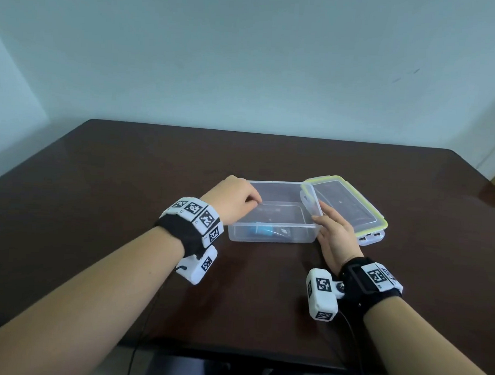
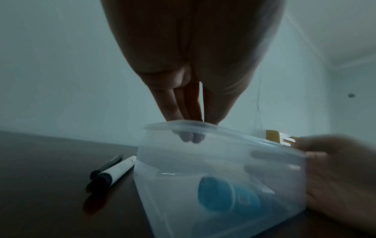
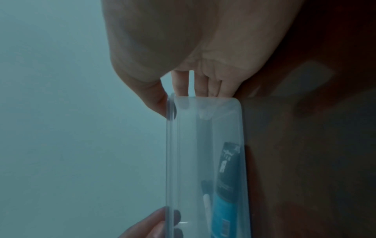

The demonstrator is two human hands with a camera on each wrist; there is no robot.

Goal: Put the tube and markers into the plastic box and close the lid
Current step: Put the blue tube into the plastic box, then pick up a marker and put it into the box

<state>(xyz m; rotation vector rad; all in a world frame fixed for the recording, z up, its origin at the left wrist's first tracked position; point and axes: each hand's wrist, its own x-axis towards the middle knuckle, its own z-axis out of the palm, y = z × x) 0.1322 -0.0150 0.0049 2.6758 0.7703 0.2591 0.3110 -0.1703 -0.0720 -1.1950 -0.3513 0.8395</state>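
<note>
The clear plastic box (image 1: pixel 273 214) stands on the dark table (image 1: pixel 128 168) without its lid. A blue tube (image 1: pixel 264 231) lies inside along the near wall, its blue cap (image 2: pixel 219 194) toward the left end and its body (image 3: pixel 225 193) seen through the plastic. Two markers (image 2: pixel 114 172), one white-bodied and one dark, lie on the table just left of the box; my left wrist hides them in the head view. My left hand (image 1: pixel 237 198) curls its fingers over the left rim. My right hand (image 1: pixel 332 230) holds the right end, thumb at the rim, fingers along the wall.
The lid (image 1: pixel 344 205), clear with a yellow-green seal and latches, lies right of the box with its left edge propped on the box's right rim. A pale wall rises behind the table. Cables run from both wrist cameras over the table's near edge.
</note>
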